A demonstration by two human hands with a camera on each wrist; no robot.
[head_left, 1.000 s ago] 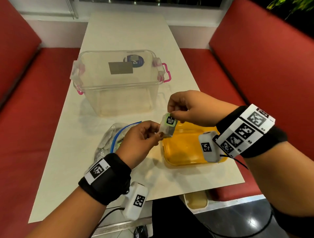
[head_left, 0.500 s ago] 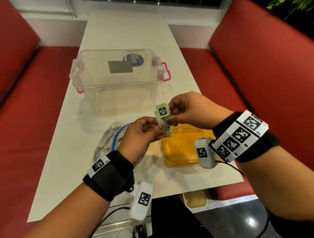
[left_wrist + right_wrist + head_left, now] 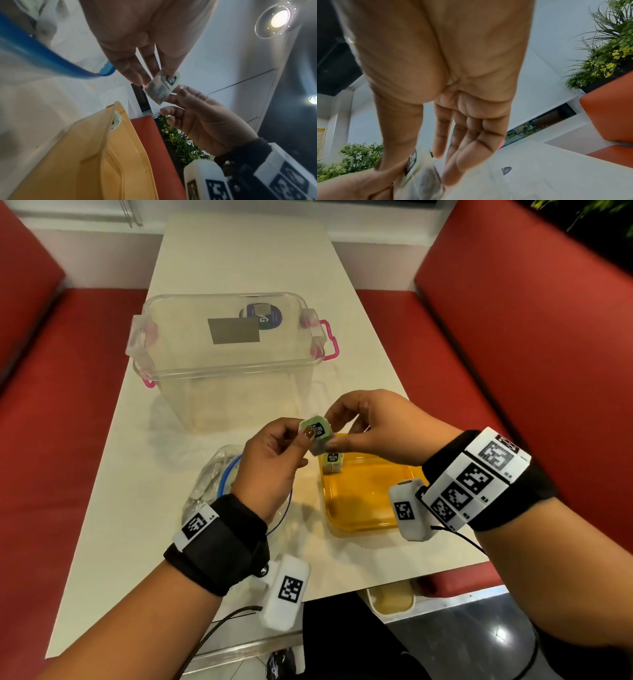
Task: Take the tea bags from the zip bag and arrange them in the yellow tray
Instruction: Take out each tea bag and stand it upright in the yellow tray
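Both hands hold one tea bag [image 3: 318,430] with a green tag in the air, above the far left corner of the yellow tray [image 3: 370,501]. My left hand [image 3: 306,436] pinches its left side. My right hand [image 3: 334,433] pinches its right side between thumb and finger. In the left wrist view the tea bag [image 3: 160,88] hangs between the fingertips of both hands, over the tray [image 3: 102,148]. A second tea bag [image 3: 332,463] lies in the tray's far left corner. The clear zip bag [image 3: 212,481] with a blue zip lies on the table, partly hidden under my left wrist.
A large clear plastic box [image 3: 233,368] with pink latches stands on the white table [image 3: 239,251] just beyond the hands. Red benches [image 3: 513,354] flank the table on both sides. The table's near edge runs just behind the tray.
The hands have lifted and shifted a little left with the tea bag. A second tea bag that hung under it half a second ago now lies in the tray's far left corner.
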